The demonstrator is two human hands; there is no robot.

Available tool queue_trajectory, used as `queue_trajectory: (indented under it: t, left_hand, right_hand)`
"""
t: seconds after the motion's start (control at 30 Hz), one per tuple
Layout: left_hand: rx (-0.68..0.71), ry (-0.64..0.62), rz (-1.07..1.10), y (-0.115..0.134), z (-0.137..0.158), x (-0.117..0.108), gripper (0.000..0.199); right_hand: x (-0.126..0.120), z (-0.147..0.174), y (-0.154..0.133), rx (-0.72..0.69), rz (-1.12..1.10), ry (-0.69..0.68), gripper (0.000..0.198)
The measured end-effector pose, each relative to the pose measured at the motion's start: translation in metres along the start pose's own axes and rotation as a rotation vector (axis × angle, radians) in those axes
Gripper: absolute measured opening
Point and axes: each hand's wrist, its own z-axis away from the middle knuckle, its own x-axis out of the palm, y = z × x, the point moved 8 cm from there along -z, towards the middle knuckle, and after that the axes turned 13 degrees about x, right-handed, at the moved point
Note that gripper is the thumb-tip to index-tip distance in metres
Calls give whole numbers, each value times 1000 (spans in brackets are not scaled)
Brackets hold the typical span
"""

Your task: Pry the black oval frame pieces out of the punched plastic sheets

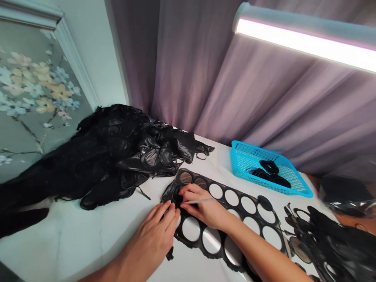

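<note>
A black sheet with rows of round cut-outs (216, 213) lies on the white table, its left end bunched up. My left hand (157, 231) presses its closed fingers on that bunched left end. Beside it my right hand (202, 205) is closed, with a thin light-grey tool (198, 201) lying across its fingers. The right fingertips are at the crumpled black material (173, 192), close to my left fingertips. What they pinch there is hidden. A loose black disc (265, 203) rests on the sheet's far right part.
A large heap of black scraps (111, 145) covers the table's left and back. At the back right stands a blue plastic basket (242, 166) holding black rings (269, 167). More black scraps (337, 243) lie at the right. A lit tube lamp (305, 37) hangs above, before a curtain (182, 66).
</note>
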Motion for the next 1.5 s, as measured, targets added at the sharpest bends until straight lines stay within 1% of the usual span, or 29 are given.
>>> queue_trajectory:
  t: [0.07,0.1,0.17,0.27,0.3,0.37,0.47,0.5,0.57,0.63,0.7,0.77,0.83,0.93,1.0,1.07,1.13,1.17,1.23,1.3,1.4,1.5]
  left_hand:
    - [-38,48,75,-6,-1,-7,40]
    - [-78,73,136,-12,-1,-10,37]
    - [-232,138,307,-32,1,-16,33]
    - [-536,223,691,-66,5,-13,34]
    - [-614,235,840,-73,3,-10,35]
    - [-726,243,1124,-79,-5,-5,38]
    - [-844,256,1413,-81,-20,-3,46]
    - [-862,234,1462,-80,-25,-2,50]
    - [-844,141,1487,-80,-35,1,57]
    - [-787,55,1444,-82,-41,5,59]
    - [-728,30,1372,-87,-46,7,59]
    - [-673,43,1271,-94,-47,7,54]
    - [-622,67,1123,-103,-46,3,47]
    - [-588,114,889,-113,-39,-10,36]
    - [-569,131,699,-113,-33,-22,35]
    - [-488,108,389,-102,-30,-35,38]
    - [-325,69,80,-76,-29,-41,38]
    - [-231,62,-17,-61,-28,-40,37]
    - [-75,85,-88,-33,-23,-33,35]
    - [8,109,-132,-15,-14,-27,34]
    - [14,114,-173,-7,-5,-21,34]
    - [-39,116,-156,-8,-3,-20,34]
  right_hand:
    - [-2,-1,3,21,-55,2,14]
    - [-3,-2,5,34,-97,5,16]
    - [-5,-4,13,77,-211,13,21]
    - [-6,-7,33,190,-453,33,23]
    - [-6,-8,40,228,-534,43,23]
    - [-6,-9,50,282,-665,70,24]
    - [-8,-10,57,308,-779,112,26]
    - [-9,-10,58,307,-805,116,27]
    - [-9,-11,57,300,-836,111,27]
    - [-9,-11,56,296,-852,100,27]
    - [-9,-11,54,293,-855,90,27]
    - [-8,-11,53,288,-845,79,27]
    - [-7,-10,52,282,-818,70,26]
    - [-6,-10,49,264,-741,54,24]
    - [-5,-9,45,242,-651,47,23]
    - [-4,-9,39,209,-540,52,22]
    - [-5,-8,33,168,-439,67,21]
    - [-5,-7,30,148,-397,74,20]
    - [-6,-6,24,117,-320,84,19]
    - [-7,-4,19,89,-247,85,18]
    - [-6,0,12,54,-161,73,17]
    - [-1,4,6,58,-106,58,14]
